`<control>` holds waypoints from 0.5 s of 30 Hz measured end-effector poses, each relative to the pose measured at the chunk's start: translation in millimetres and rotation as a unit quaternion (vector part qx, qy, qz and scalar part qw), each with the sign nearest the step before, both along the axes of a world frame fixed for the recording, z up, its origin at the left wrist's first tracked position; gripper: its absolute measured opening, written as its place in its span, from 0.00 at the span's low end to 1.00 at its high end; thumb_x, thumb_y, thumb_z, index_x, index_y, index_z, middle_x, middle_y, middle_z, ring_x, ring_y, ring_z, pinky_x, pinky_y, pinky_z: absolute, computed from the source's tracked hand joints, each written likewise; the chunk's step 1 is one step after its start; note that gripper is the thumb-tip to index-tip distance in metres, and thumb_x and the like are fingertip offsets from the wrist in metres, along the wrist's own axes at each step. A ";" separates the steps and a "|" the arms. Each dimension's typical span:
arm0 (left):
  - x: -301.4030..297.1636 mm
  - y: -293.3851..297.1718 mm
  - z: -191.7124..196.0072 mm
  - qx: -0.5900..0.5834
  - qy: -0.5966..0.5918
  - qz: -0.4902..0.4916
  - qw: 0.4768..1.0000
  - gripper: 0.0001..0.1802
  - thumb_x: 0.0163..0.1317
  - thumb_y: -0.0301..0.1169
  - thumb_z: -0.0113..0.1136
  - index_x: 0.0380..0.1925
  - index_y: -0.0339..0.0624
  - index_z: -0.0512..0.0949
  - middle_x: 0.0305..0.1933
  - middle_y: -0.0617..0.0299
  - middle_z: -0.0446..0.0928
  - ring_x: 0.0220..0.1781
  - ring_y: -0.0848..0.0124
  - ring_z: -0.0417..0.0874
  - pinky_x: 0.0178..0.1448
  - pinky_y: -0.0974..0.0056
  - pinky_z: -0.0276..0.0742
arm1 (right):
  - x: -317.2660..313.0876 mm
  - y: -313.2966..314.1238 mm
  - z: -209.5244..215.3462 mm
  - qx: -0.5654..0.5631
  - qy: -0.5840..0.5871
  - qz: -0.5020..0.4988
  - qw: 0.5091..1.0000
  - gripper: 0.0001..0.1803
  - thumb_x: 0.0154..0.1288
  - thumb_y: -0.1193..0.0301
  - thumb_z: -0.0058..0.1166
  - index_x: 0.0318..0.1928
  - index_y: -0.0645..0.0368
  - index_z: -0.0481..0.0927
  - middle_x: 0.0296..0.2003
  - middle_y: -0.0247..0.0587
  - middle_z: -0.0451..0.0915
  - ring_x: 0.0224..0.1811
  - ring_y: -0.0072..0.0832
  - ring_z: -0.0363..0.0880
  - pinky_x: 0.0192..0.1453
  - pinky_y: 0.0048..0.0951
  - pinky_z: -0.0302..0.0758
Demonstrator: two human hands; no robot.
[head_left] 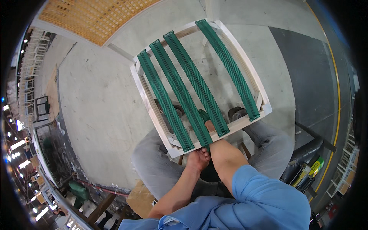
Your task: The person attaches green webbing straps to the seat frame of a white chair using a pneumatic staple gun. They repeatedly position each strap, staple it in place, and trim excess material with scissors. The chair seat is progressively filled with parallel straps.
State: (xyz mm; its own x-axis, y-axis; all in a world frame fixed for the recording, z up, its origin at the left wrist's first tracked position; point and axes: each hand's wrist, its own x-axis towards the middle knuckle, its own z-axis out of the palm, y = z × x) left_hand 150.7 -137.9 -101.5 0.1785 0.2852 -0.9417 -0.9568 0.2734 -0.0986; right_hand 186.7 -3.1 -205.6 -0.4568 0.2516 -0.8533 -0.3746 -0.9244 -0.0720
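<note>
Wooden seat frame [153, 111], four green webbing straps [180, 92]: left hand [198, 158] fingers gripping the near rail; right hand [210, 125] reaching inside, grip not visible. Step judged: fixing strap ends.

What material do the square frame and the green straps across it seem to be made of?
The frame looks like pale, unfinished wood: light, matt, with plain cut ends. The green straps look like woven elastic webbing, ribbed with fine lengthwise lines; elasticity cannot be confirmed. The left hand touches the frame's near rail; the right hand reaches in between the straps.
</note>
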 end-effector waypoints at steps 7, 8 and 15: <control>-14.5 13.4 -49.7 0.005 -0.106 0.014 0.994 0.13 0.73 0.50 0.56 0.38 0.56 0.80 0.28 0.68 0.77 0.27 0.69 0.75 0.30 0.67 0.69 | 51.0 -37.6 -21.4 -0.017 -0.074 0.037 0.996 0.32 0.76 0.42 0.43 0.52 0.60 0.82 0.32 0.46 0.84 0.34 0.36 0.84 0.40 0.36 0.81; -12.6 25.5 -46.0 -0.025 -0.046 0.035 0.998 0.13 0.74 0.48 0.57 0.39 0.54 0.80 0.30 0.67 0.77 0.28 0.68 0.76 0.31 0.66 0.70 | 54.7 -40.3 -22.4 -0.028 -0.084 0.052 0.995 0.32 0.76 0.42 0.43 0.52 0.60 0.82 0.32 0.46 0.84 0.34 0.36 0.84 0.40 0.36 0.81; -29.8 64.6 -34.3 -0.063 0.055 0.047 0.995 0.12 0.77 0.44 0.55 0.42 0.49 0.79 0.32 0.67 0.77 0.28 0.69 0.75 0.32 0.66 0.73 | 89.0 -70.1 -23.0 -0.060 -0.133 0.061 0.987 0.31 0.75 0.43 0.45 0.53 0.60 0.82 0.33 0.47 0.85 0.34 0.37 0.85 0.41 0.37 0.81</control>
State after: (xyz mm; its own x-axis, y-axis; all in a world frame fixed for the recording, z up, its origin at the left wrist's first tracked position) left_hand 120.9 -73.2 -135.8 0.0503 0.1742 -0.9834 -0.9845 0.1743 -0.0194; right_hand 275.7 -73.2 -228.6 -0.2329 0.0983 -0.9675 -0.2430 -0.9692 -0.0400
